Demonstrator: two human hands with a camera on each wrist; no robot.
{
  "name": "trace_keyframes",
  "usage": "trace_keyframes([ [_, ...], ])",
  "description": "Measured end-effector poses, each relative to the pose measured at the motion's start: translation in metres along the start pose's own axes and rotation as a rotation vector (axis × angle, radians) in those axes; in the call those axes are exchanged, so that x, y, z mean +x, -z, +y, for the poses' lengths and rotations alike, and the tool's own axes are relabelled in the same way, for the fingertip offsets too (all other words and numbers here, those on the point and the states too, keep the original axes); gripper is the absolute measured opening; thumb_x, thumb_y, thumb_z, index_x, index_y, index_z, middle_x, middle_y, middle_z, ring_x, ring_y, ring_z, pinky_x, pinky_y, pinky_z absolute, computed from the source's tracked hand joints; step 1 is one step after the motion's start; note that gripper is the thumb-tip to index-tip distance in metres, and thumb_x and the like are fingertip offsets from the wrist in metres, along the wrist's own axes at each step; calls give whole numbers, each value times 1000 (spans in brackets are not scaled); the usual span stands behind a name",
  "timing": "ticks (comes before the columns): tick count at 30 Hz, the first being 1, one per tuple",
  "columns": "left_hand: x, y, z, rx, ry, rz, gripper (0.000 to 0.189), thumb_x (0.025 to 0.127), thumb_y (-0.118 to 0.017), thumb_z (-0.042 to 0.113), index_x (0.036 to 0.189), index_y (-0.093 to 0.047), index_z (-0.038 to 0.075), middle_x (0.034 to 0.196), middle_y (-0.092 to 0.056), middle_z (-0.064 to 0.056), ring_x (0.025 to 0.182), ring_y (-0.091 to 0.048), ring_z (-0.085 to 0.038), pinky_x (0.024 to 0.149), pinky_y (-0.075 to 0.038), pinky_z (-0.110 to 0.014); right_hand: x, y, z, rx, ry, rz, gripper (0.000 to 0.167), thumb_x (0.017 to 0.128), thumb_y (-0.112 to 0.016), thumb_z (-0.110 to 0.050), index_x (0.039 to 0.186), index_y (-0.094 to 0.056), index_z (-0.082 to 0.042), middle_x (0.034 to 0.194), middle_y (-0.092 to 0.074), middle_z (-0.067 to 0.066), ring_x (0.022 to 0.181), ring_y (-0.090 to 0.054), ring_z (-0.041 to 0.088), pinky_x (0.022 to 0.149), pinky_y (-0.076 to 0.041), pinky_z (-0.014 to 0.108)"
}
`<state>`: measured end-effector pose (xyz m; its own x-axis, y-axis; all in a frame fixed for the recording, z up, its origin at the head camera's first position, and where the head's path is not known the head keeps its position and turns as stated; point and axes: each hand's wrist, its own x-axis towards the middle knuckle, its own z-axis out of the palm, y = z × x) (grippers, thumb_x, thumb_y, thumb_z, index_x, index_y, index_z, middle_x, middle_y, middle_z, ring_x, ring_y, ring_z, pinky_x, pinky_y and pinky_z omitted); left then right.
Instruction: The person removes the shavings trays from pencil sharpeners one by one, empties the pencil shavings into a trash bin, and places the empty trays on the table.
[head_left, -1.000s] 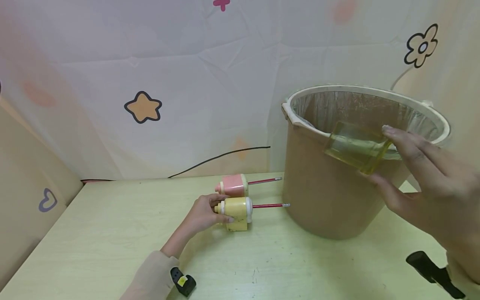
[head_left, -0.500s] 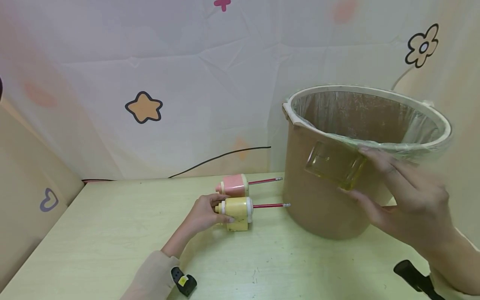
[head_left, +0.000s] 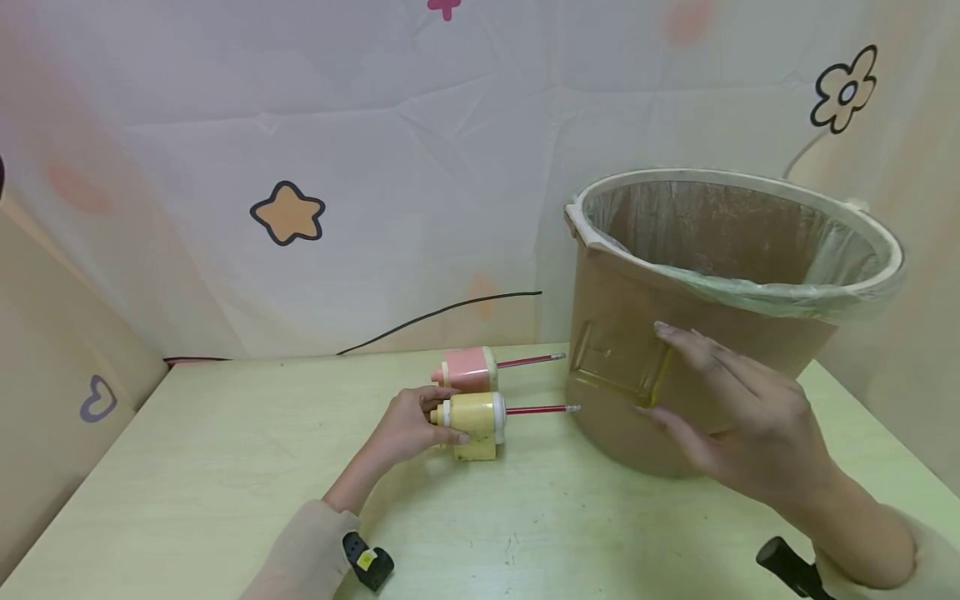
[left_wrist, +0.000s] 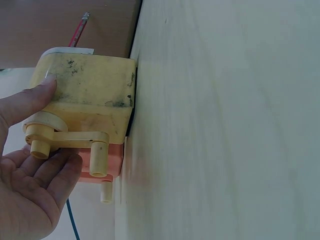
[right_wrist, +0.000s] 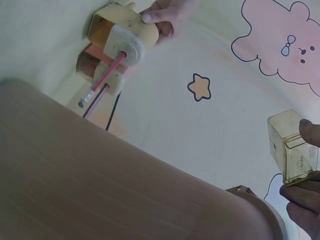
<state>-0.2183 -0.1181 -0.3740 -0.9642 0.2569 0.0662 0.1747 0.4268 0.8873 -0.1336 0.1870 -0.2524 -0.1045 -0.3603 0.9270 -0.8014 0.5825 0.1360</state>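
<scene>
My left hand [head_left: 408, 429] grips a yellow crank pencil sharpener [head_left: 474, 421] on the table, thumb on its near side. In the left wrist view the sharpener's crank [left_wrist: 75, 136] faces the palm, its dirty side toward the camera. A red pencil [head_left: 536, 410] sticks out of the opposite end. The right wrist view shows an open slot [right_wrist: 101, 30] in its base. My right hand [head_left: 738, 408] pinches a see-through yellow shavings drawer [right_wrist: 287, 132] between thumb and fingers, in front of the bin's wall. No shavings show inside it.
Behind the yellow sharpener stands a pink pencil sharpener [head_left: 467, 369], also holding a red pencil [head_left: 528, 362]. A large brown bin [head_left: 637, 437] with a pale rim and clear liner [head_left: 780, 298] stands at the right. A printed curtain [head_left: 420, 192] hangs along the table's back.
My right hand has brought the shavings drawer down and left, from the bin's rim to in front of its wall. The left hand and both sharpeners have stayed put.
</scene>
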Motion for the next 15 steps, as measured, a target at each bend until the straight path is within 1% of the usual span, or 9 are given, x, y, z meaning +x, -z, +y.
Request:
trace_keyframes([
  [3,0,0,0,4,-1,2,57,64,-81,6,115,-57,-4,104,-64,-15,89,-61,-20,76,-50,-31,-4,-4,-1,42,2,-9,53,89,-55,-41,105,-60,9,106,-66,13,112,-50,0,92,-38,13],
  [9,1,0,0,5,-2,3,57,64,-81,6,115,-58,-4,104,-65,-15,89,-61,-20,75,-50,-31,-9,-11,-4,83,-19,-57,54,90,-53,-41,103,-60,11,98,-66,20,112,-48,-3,90,-38,11],
  [10,1,0,0,5,-2,2,57,64,-81,6,114,-58,-4,104,-65,-15,88,-61,-20,75,-50,-31,-10,-12,-4,81,-24,-72,54,90,-53,-41,104,-60,11,97,-66,20,110,-50,-2,88,-39,11],
  [12,0,0,0,7,-3,2,57,64,-81,6,114,-57,-4,104,-65,-15,89,-61,-20,76,-50,-31,-13,-13,-4,79,-34,-99,54,90,-51,-41,105,-60,10,97,-66,18,104,-57,4,84,-43,12],
  [15,0,0,0,7,-1,3,57,64,-81,6,115,-57,-4,105,-64,-15,89,-61,-20,76,-50,-31,-18,-16,-4,91,-54,-127,54,90,-51,-42,106,-61,9,99,-67,16,98,-60,7,80,-45,13],
])
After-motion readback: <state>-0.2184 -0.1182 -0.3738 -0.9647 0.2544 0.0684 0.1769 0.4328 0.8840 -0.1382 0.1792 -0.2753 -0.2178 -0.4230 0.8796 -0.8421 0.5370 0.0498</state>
